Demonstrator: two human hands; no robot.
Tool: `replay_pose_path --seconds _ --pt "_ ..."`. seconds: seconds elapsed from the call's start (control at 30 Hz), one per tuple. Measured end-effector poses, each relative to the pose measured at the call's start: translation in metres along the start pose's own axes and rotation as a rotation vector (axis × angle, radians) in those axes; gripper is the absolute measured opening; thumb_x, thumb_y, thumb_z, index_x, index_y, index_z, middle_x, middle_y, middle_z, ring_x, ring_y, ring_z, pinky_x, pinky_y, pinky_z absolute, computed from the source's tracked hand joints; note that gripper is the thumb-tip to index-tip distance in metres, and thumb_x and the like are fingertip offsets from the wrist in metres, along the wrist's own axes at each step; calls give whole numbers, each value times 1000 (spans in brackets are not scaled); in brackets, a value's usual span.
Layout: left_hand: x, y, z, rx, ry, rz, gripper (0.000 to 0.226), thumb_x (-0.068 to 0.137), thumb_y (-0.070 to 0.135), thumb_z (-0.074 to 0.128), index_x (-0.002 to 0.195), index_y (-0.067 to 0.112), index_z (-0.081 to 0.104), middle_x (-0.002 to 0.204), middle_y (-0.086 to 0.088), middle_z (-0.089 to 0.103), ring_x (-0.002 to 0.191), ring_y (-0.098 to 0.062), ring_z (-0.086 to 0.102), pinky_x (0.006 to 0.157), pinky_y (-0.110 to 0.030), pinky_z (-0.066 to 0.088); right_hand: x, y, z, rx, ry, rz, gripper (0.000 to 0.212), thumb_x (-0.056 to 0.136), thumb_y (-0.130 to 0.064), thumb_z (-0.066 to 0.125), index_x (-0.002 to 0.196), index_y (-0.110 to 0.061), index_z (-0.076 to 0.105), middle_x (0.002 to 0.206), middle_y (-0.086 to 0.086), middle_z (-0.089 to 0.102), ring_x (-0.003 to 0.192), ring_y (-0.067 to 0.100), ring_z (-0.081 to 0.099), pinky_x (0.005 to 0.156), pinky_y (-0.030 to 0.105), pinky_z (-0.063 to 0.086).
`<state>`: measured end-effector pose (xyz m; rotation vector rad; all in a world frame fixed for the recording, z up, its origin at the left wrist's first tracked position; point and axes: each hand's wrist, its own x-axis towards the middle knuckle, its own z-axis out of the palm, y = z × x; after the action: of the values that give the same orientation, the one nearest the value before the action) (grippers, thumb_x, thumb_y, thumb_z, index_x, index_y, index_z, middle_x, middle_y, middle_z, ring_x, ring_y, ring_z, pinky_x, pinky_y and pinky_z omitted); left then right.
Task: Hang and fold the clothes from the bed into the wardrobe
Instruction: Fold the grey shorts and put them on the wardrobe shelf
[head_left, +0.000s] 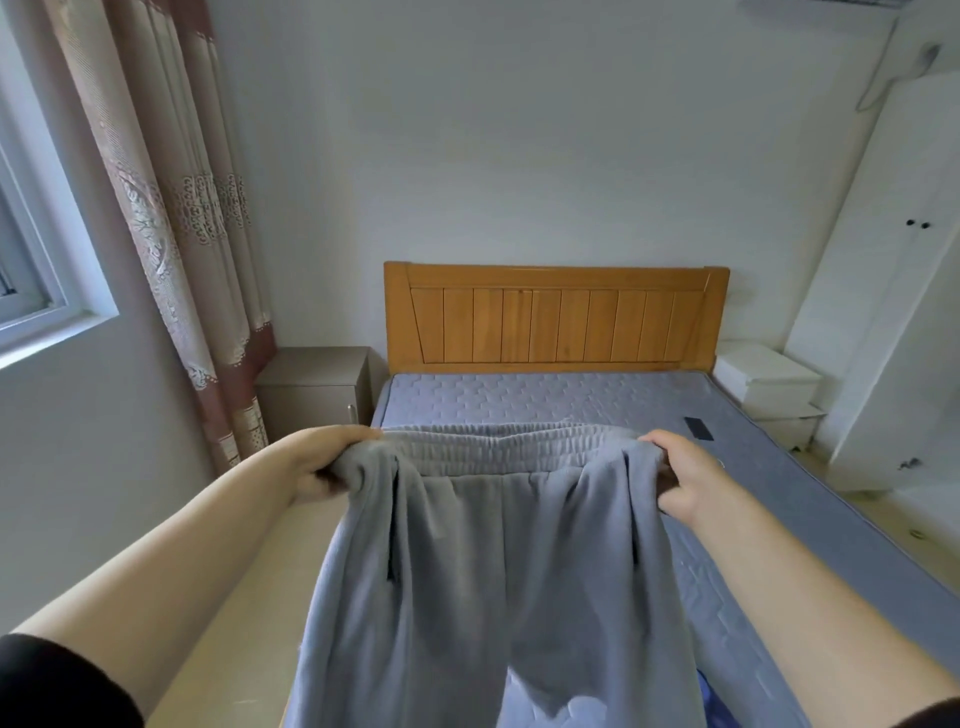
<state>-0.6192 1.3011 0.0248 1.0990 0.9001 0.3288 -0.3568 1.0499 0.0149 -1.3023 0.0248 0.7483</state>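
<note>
Left hand (324, 462) and right hand (685, 480) each grip a waistband corner of the grey pants (498, 571), held up over the bed (571, 400). Soft, floppy, light fleece; legs dangle. Waistband is likely the best hold. Wardrobe (904, 291) at right, doors closed.

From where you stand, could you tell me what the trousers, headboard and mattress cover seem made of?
Grey trousers: probably soft fleece-backed knit, matte; fuzzy nap, gathered elastic waistband. Headboard: apparently wood, honey-coloured with slight sheen; vertical planks. Mattress cover: likely quilted fabric, matte blue-grey; stitched brick pattern.
</note>
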Motion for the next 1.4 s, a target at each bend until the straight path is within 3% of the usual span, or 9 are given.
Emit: replay_pose_path --seconds 0.23,0.3,0.4,0.6,0.83,0.93,1.0,1.23,1.4 --pt "0 -19 36 -144 118 212 30 79 5 76 104 -6 65 90 -16 73 67 -19 72 54 -27 56 -36 27 41 7 33 -300 24 85 0 56 66 -13 51 52 -1 46 42 9 42 42 22 37" --pt "-3 -26 45 -188 119 239 27 79 7 77 101 -4 67 92 -17 73 72 -21 73 58 -29 57 -46 35 49 -57 -22 -374 9 87 -1 56 85 -10 57 66 3 53 53 12 51 50 24 46" --pt "-14 -36 59 -126 89 310 20 83 7 73 99 -3 67 92 -16 73 76 -21 72 66 -32 59 -57 46 52 -260 -128 -489 28 88 -4 54 109 -22 57 78 8 58 68 18 56 65 36 50" --pt "-46 -49 78 27 -64 426 18 90 0 61 108 -3 63 101 -21 70 91 -30 67 90 -43 55 -81 58 62 -475 -406 -582 27 92 -8 55 102 -30 66 102 11 67 97 30 65 87 51 55" --pt "-65 -50 71 167 -126 478 20 93 12 60 111 6 67 103 -19 72 96 -34 66 98 -51 49 -86 61 58 -345 -698 -491 34 88 6 60 114 -15 67 110 10 71 106 23 68 91 33 55" --pt "-68 -54 68 220 -197 494 23 95 22 59 110 10 70 107 -22 69 94 -32 64 96 -49 49 -84 64 60 -383 -629 -615 28 86 7 63 104 -13 70 93 9 73 89 23 72 77 28 58" --pt "-72 -57 68 287 -260 525 23 93 28 61 110 15 71 106 -20 70 94 -26 66 85 -33 53 -82 65 62 -393 -565 -675 28 85 5 66 91 -22 74 81 6 73 75 21 72 67 26 58" --pt "-73 -59 65 477 -178 608 20 88 6 63 99 20 74 93 -5 75 90 -20 70 86 -32 56 -73 70 60 -652 -432 -875 19 75 -17 81 86 -32 75 79 -10 63 69 1 55 67 14 44" --pt "-78 -55 57 582 -152 650 28 87 1 55 89 22 73 77 6 71 75 -8 65 74 -25 52 -71 52 40 -1040 -494 -881 17 72 -45 80 83 -38 69 97 -20 57 97 -9 49 74 0 31"
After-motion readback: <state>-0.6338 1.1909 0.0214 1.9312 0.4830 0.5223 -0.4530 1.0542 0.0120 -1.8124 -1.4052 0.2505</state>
